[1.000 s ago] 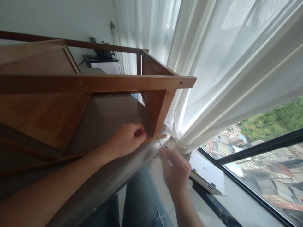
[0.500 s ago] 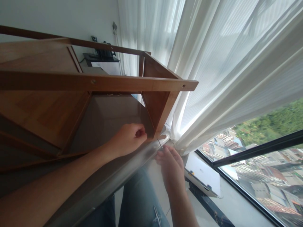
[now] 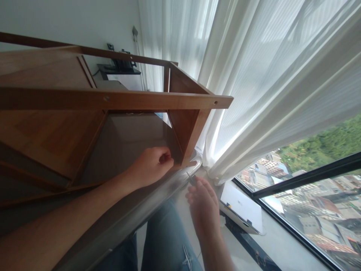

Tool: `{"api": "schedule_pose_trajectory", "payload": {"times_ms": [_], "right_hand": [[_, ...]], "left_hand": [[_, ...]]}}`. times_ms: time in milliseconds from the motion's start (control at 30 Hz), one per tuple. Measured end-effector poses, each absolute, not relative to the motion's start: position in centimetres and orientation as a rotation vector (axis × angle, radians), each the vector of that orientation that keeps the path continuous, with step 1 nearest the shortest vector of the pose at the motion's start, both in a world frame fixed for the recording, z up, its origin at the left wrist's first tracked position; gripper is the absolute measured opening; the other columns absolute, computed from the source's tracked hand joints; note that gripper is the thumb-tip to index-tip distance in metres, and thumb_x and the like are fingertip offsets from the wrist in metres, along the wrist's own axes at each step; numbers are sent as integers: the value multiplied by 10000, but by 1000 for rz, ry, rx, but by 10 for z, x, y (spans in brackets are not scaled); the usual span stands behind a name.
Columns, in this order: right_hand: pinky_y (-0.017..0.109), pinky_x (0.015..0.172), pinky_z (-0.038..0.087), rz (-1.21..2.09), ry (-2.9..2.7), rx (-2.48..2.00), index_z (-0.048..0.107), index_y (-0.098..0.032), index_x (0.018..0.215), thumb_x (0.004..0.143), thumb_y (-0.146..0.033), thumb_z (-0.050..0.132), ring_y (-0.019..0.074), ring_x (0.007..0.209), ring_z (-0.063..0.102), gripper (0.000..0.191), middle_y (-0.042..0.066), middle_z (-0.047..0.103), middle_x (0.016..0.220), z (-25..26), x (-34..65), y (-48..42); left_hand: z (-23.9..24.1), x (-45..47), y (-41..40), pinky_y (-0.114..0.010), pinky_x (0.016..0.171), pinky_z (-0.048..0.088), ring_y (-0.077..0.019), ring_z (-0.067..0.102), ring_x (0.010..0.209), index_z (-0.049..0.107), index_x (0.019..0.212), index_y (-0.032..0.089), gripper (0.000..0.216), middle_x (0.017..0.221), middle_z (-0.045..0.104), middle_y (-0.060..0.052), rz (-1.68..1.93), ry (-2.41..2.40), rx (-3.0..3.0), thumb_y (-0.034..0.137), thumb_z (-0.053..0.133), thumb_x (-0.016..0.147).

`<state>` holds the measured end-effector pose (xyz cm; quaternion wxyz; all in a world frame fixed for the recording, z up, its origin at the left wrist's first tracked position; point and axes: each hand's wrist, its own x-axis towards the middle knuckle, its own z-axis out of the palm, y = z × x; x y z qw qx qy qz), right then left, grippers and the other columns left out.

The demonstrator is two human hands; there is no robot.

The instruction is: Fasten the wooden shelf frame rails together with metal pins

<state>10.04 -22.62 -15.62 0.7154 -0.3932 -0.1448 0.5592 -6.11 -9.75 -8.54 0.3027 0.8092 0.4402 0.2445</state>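
My right hand is closed on a thin metal hex key, partly hidden by the fingers and a little blurred. The key lies close to the lower corner of a brown wooden furniture frame, where a short wooden end sticks out. Left of that corner, my left hand is curled shut above the frame's lower rail. Whatever its fingers may hold is hidden. A long upper rail crosses in front, with a bolt hole near its right end.
Below the frame runs a brown surface with a shiny, plastic-like edge, over my knees. White curtains hang at the right, beside a window. A white, box-like object stands on the floor. A black kettle is on a cabinet behind.
My right hand has turned slightly and its fingers have loosened a little, with the key shifting away from the frame's corner. My left hand stays nearly still.
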Motion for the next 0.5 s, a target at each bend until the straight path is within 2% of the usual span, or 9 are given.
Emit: {"api": "schedule_pose_trajectory", "payload": {"times_ms": [133, 267, 333, 400, 467, 500], "right_hand": [[226, 577, 598, 1217, -401, -987, 753, -168, 909, 768, -427, 870, 171, 664, 760, 317, 62, 791, 779, -160, 103, -241], [295, 689, 626, 1266, -504, -995, 772, -159, 983, 758, -432, 880, 227, 831, 784, 370, 130, 808, 955, -170, 104, -259], [309, 619, 610, 1257, -577, -965, 780, -150, 958, 760, -457, 870, 223, 727, 764, 376, 131, 801, 883, -178, 105, -266], [283, 455, 526, 1259, -648, -946, 792, -151, 892, 751, -533, 850, 181, 483, 659, 411, 91, 751, 676, -189, 106, -269], [278, 440, 490, 1182, -727, -985, 796, -165, 785, 721, -578, 851, 161, 448, 600, 422, 63, 695, 607, -196, 108, -268], [288, 478, 505, 1123, -755, -999, 773, -172, 682, 704, -598, 852, 167, 488, 614, 434, 63, 682, 622, -198, 108, -267]], "left_hand": [[-94, -68, -88, -284, 677, 354, -154, 516, 709, 583, 788, 197, 97, 710, 568, 34, 855, 1066, 1887, 204, 496, 831], [-96, -69, -82, -258, 695, 382, -146, 538, 769, 587, 922, 183, 192, 780, 630, 14, 997, 967, 1419, 141, 505, 753], [-90, -68, -85, -248, 646, 377, -135, 548, 728, 553, 975, 179, 243, 826, 674, -8, 1013, 981, 1390, 128, 510, 741], [-80, -68, -93, -248, 593, 375, -122, 544, 644, 524, 1001, 174, 253, 857, 708, -40, 1025, 972, 1405, 138, 536, 750], [-68, -69, -106, -274, 615, 447, -138, 609, 647, 513, 1029, 171, 210, 901, 740, -91, 1005, 926, 1404, 218, 565, 831], [-63, -70, -114, -305, 697, 509, -166, 679, 741, 521, 1069, 176, 253, 983, 754, -117, 958, 856, 1309, 245, 619, 846]]}}
